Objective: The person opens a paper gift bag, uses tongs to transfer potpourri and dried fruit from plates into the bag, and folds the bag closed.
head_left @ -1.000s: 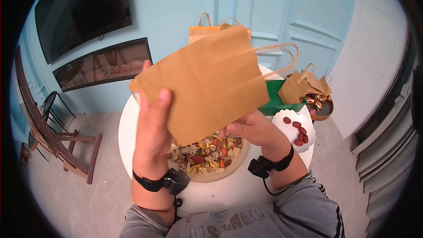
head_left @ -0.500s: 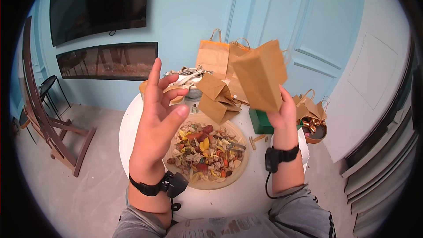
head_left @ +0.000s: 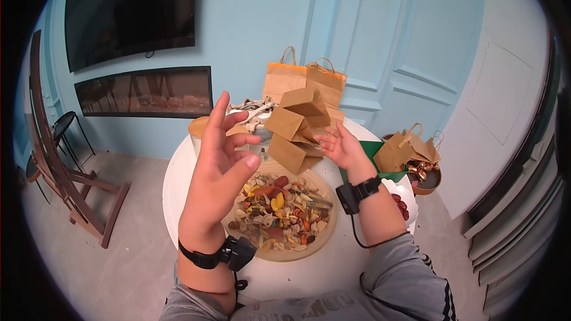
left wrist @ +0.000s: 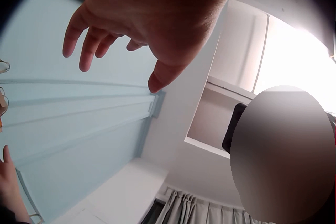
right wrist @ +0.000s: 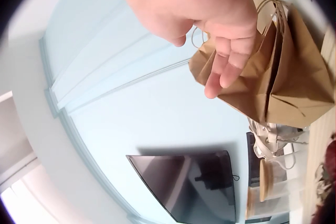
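Three heaped paper bags (head_left: pixel 304 101) behind the tray (head_left: pixel 285 256) could, we judge, slide onto it if the released right hand (head_left: pixel 344 150) nudges them; the left hand (head_left: pixel 215 181) grasps nothing.

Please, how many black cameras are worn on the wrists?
2. The left camera is strapped just behind the left hand; the right camera is strapped just behind the right hand.
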Available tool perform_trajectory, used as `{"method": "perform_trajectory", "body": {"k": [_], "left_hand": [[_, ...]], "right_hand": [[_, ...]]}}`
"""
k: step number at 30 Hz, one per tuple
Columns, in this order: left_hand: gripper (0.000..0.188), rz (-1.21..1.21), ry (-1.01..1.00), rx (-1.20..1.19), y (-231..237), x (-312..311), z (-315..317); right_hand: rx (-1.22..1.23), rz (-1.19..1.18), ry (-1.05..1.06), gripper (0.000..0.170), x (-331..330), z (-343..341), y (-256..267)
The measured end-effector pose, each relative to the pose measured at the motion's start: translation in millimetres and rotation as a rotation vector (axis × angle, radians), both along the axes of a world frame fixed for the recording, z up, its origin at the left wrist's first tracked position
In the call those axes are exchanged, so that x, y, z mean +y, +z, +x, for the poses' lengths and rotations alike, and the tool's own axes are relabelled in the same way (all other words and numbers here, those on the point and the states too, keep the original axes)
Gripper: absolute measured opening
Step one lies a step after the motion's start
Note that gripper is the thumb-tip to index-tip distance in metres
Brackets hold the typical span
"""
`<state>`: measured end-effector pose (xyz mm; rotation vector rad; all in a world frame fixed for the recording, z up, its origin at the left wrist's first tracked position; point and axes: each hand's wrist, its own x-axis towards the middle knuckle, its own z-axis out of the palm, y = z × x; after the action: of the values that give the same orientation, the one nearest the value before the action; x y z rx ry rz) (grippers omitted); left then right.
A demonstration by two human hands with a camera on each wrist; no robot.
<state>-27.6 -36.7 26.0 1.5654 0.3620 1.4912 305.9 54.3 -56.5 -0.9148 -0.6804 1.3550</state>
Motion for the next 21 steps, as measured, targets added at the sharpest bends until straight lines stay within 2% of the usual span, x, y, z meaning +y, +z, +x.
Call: {"method": "perform_trajectory", "body": {"k": [1,3,4,6,9,10,12,13,14,16,17,19,20,21], "left_hand": [[0.084,-0.005,-0.002,0.001,0,1,0],[0.082,-0.011,-0.001,0.0,-1,3,-1],[0.082,-0.017,-0.01,0.002,-1,3,-1],[0.081,0.0,0.016,0.004,-2,4,0],[0.08,0.001,0.022,0.001,-2,3,3],[0.079,0.007,0.031,0.003,-2,2,3],[0.079,0.014,0.031,0.002,-3,2,5],[0.078,0.022,0.033,0.001,-4,2,5],[0.078,0.032,0.037,0.001,-4,2,6],[0.077,0.034,0.038,0.007,-3,0,6],[0.077,0.03,0.04,0.012,-3,0,5],[0.077,0.035,0.046,0.005,-3,0,4],[0.077,0.03,0.047,0.0,-3,1,4],[0.077,0.034,0.051,0.002,-3,2,3]], "right_hand": [[-0.078,0.029,0.003,0.042,-8,8,-1],[-0.318,0.106,-0.246,0.031,-25,28,0],[-0.373,0.195,-0.409,0.024,-37,33,8],[-0.465,0.328,-0.666,0.021,-53,65,16],[-0.372,0.371,-1.015,0.04,-71,113,23],[-0.375,0.369,-1.023,0.04,-76,128,22],[-0.323,0.244,-1.26,0.061,-83,154,19],[-0.335,0.174,-1.256,0.071,-89,163,16],[-0.331,0.177,-1.259,0.071,-92,169,11],[-0.506,-0.111,-1.159,0.048,-98,173,4],[-0.502,-0.102,-1.158,0.048,-99,183,-3],[-0.614,-0.167,-0.942,0.034,-99,197,-11],[-0.609,-0.161,-0.939,0.034,-99,200,-14],[-0.829,-0.277,-0.823,0.027,-103,192,-10]]}}
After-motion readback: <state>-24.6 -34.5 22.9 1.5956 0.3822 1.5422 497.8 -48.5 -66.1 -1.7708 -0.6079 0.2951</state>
